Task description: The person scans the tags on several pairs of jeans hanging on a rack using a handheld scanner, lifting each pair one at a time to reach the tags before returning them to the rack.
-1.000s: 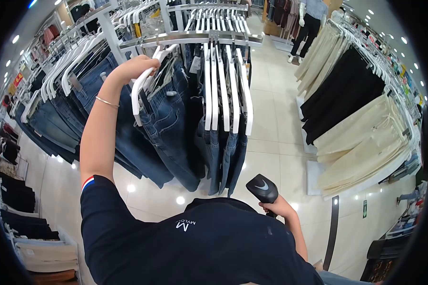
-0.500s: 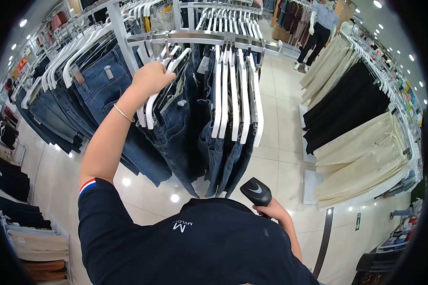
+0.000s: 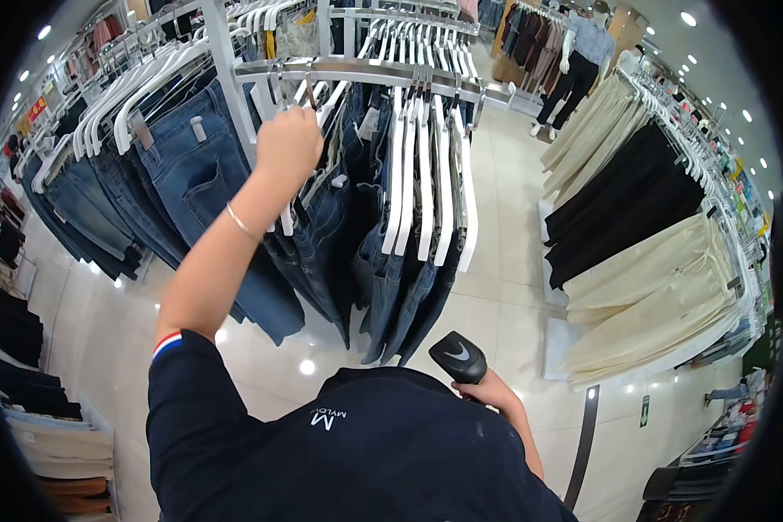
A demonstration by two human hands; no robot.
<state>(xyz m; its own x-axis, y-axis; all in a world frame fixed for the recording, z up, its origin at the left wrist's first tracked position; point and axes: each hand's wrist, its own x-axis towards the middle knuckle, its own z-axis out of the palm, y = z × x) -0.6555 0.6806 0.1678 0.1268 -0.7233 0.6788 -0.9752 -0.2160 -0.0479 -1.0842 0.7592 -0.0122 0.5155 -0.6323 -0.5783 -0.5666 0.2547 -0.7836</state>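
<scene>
My left hand (image 3: 289, 146) is closed at the top of a white hanger (image 3: 332, 103), just below the metal rail (image 3: 365, 73). My wrist and knuckles hide most of the grip. Dark blue jeans (image 3: 326, 217) hang under that hanger, with a pale security tag at the waist. To the right, several white hangers (image 3: 426, 174) with more jeans are bunched on the same rail. Low in front of my body, my right hand (image 3: 489, 391) is wrapped round the handle of a black handheld barcode scanner (image 3: 459, 358), its head tilted up to the left.
More jeans (image 3: 196, 174) hang left of the upright post (image 3: 226, 70). Along the right, a rack holds cream trousers (image 3: 652, 304) and black trousers (image 3: 618, 204). A mannequin (image 3: 574, 65) stands at the back. Folded clothes (image 3: 56, 448) are stacked at lower left.
My left hand has risen slightly and shifted right along the hangers, its fingers now nearer the rail. My right hand still grips the scanner. The view has shifted a little.
</scene>
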